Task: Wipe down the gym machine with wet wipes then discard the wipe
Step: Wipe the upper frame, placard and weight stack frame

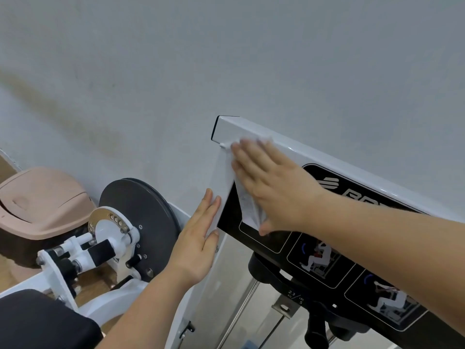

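The right hand point(276, 190) is pressing flat, fingers straight and slightly spread, on the wet wipe point(249, 210); the wipe is lying against the upper corner of the gym machine point(234, 129), where the white frame is meeting the black picture panel point(324, 260); the left hand point(198, 245) is resting open, fingers straight and together, on the side of the white upright just below, holding nothing. To do this step well, the palm should be keeping the whole wipe trapped, since a loose flap is showing beneath the thumb; strokes ought to be overlapping, running along the frame edge and then across the panel; the left hand is probably bracing the person. The pink bin point(42, 205) is standing well apart to the left, beyond the dark disc point(136, 210), waiting for the used wipe.
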A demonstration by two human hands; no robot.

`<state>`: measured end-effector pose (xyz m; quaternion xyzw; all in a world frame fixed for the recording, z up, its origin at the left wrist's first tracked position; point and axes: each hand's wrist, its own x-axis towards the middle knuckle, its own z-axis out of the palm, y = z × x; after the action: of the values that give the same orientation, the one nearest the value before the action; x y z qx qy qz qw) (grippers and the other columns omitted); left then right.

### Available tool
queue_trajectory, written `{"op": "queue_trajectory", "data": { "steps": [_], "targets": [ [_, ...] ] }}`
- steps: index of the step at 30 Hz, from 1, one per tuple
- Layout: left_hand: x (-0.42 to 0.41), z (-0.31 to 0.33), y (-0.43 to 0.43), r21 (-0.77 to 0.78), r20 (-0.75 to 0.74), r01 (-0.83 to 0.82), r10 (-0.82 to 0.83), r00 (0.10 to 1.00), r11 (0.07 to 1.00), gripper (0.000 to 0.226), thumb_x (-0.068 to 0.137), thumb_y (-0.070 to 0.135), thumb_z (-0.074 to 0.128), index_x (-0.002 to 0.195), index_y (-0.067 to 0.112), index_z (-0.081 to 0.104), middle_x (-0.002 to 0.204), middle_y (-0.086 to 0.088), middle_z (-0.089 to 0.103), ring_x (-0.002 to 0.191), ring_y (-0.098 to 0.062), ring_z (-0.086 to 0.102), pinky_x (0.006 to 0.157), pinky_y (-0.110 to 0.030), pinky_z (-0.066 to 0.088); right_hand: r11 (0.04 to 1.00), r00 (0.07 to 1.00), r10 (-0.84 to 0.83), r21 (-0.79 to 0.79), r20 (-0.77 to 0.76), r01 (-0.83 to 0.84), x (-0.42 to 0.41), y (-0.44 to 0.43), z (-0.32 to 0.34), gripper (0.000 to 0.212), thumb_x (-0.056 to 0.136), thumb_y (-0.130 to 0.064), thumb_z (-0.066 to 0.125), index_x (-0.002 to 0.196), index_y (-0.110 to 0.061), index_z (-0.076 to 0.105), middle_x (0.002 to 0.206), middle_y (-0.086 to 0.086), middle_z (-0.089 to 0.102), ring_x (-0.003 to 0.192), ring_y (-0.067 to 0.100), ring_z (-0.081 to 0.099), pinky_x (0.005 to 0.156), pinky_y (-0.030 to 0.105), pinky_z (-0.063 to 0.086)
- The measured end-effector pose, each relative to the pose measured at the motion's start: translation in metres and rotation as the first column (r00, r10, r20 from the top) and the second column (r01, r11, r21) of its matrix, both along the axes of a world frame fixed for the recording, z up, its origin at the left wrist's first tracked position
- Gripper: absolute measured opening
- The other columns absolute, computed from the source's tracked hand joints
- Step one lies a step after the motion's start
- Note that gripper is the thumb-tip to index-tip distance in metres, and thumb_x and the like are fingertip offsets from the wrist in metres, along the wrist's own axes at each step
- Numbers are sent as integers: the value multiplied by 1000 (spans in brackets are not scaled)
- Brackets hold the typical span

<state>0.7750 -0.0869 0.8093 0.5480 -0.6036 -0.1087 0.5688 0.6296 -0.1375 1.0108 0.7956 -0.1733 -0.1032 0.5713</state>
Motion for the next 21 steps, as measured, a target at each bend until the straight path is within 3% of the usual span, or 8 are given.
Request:
{"op": "queue_trajectory", "data": {
  "steps": [2, 6, 8, 12, 17, 21],
  "targets": [
    [-1, 0, 0, 17, 0, -5, 5, 1000, 1000, 67, 107, 10, 43, 153, 49, 13, 162, 36, -5, 149, 12, -2, 120, -18, 8, 999, 999, -32, -9, 45, 32, 8, -3, 5, 142, 71, -93, 45, 158, 2, -15, 161, 33, -28, 149, 51, -27, 122, 61, -11],
    [0, 3, 2, 18, 8, -1, 1, 1000, 1000, 67, 106, 11, 43, 153, 48, 15, 163, 34, -4, 150, 11, -1, 121, -19, 9, 998, 994, -30, 62, 103, 24, 11, -4, -22, 113, 89, -77, 23, 155, 3, -21, 154, 38, -36, 145, 53, -33, 121, 61, -15],
    [0, 3, 3, 10, -5, 4, -4, 1000, 1000, 65, 106, 12, 43, 153, 47, 16, 164, 32, -2, 150, 11, 0, 119, -16, 10, 997, 998, -29, 72, 54, 25, 4, -2, -44, 106, 93, -75, 14, 154, 2, -25, 151, 39, -39, 142, 56, -36, 120, 62, -17],
    [-2, -5, 2, 80, -73, -77, 82, 994, 994, 65, 105, 15, 44, 157, 42, 16, 164, 30, -4, 141, 24, -4, 114, -12, 10, 998, 997, 6, 63, -74, -1, -12, -6, -62, 106, 95, -78, 15, 153, 1, -28, 152, 37, -39, 143, 54, -35, 121, 61, -15],
    [-13, -17, -3, 126, -144, -111, 129, 981, 986, 66, 103, 12, 41, 161, 28, 14, 163, 24, 4, 142, 22, -4, 113, -3, 0, 999, 986, 43, -29, 162, -39, 23, -15, 0, 104, 91, -80, 7, 156, -3, -22, 159, 33, -28, 150, 50, -25, 124, 58, -10],
    [-13, -18, -4, 84, -256, -105, 123, 959, 991, 67, 94, 12, 37, 156, 35, 23, 158, 30, 14, 145, 18, 8, 114, -3, 6, 1000, 980, 1, -5, 198, 0, 37, -16, -26, 101, 93, -79, 6, 159, -6, -17, 160, 34, -26, 150, 50, -24, 123, 61, -10]
  ]
}}
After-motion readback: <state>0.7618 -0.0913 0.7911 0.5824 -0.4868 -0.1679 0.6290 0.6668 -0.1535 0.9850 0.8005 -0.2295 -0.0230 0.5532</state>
